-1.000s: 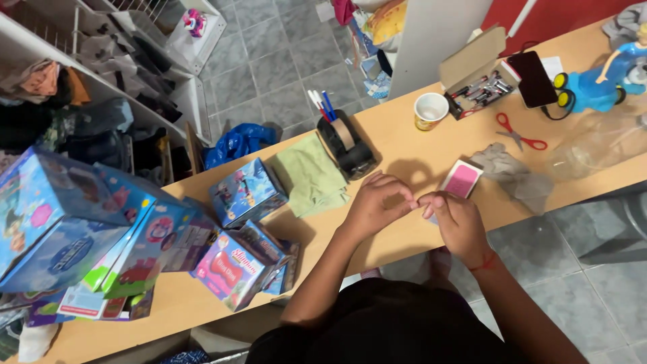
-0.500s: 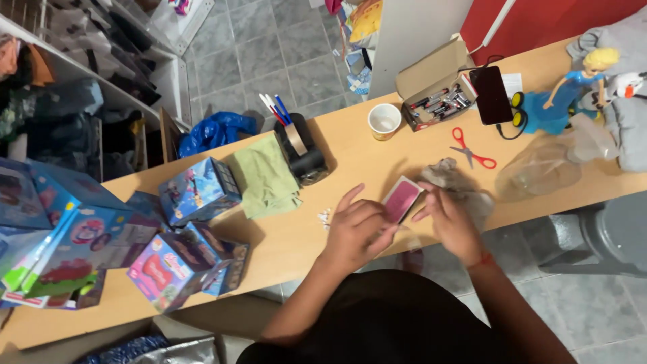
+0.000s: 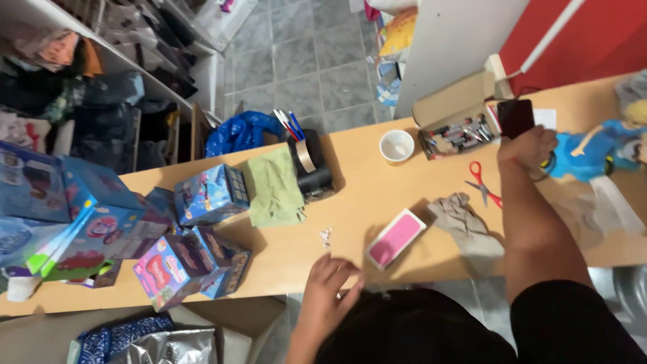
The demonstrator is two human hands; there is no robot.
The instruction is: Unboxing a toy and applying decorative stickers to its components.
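While the right hand reaches far across the wooden table, its fingers curl loosely over a dark phone at the back edge, though whether they actually grip it I cannot tell. The left hand rests at the near edge with fingers spread and slightly bent, holding nothing. The pink case lies flat just beyond the left fingertips and well short of the right ones, apart from both hands. A slip looks possible: the right forearm crosses above the red-handled scissors and a crumpled grey cloth, so a careless pull back could drag either toward the edge, and the phone sits beside an open cardboard box of small parts that a knock might spill. Left of those fingers stand a white cup and a black tape dispenser; a blue doll lies just right of them.
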